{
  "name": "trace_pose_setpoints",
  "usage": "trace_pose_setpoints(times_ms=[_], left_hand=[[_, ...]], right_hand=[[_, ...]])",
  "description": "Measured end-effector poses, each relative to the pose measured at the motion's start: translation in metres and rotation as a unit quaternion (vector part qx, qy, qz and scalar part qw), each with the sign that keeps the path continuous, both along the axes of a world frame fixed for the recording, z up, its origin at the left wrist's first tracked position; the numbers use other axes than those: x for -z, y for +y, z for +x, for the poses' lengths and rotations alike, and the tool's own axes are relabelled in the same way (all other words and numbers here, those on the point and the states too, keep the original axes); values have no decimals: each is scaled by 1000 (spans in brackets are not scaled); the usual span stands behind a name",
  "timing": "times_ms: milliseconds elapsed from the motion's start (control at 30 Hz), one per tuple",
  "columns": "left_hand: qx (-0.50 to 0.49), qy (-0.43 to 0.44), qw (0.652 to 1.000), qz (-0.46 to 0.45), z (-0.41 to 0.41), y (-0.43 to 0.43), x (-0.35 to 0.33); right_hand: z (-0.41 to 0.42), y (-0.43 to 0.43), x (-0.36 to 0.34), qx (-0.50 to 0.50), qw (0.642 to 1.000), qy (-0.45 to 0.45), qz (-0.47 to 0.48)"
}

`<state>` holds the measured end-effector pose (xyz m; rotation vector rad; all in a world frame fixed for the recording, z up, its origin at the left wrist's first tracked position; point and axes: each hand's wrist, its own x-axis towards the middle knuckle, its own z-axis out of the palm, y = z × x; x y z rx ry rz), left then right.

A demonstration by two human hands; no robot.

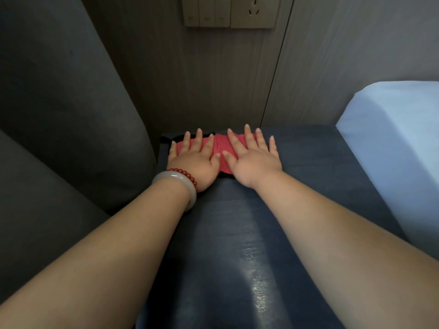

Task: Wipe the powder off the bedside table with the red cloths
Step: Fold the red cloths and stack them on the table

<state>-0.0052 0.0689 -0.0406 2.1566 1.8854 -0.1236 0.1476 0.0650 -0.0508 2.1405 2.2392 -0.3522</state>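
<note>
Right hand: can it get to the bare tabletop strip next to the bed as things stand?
Probably yes. The right hand lies flat on a red cloth, and the tabletop between it and the bed shows nothing in the way.

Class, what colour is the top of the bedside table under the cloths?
The table top is dark blue with a sheen, seen best in the head view.

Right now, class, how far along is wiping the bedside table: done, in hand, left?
Done: the near half of the bedside table looks dark, though its pale streak may be glare or powder. In hand: left hand and right hand press the red cloths flat by the wall. Left: that streak, if powder.
</note>
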Motion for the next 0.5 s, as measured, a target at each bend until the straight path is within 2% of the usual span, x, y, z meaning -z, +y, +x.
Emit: trace_pose_setpoints(times_ms=[67, 200, 500], left_hand=[[9, -16, 1000, 9, 4, -2, -1], [29, 27, 999, 20, 4, -9, 8], [13, 29, 999, 8, 7, 1, 2]], right_hand=[[1, 1, 0, 3, 1000, 0, 7], [6, 2, 1, 18, 1000, 0, 16], [22, 4, 0, 49, 999, -8, 13]])
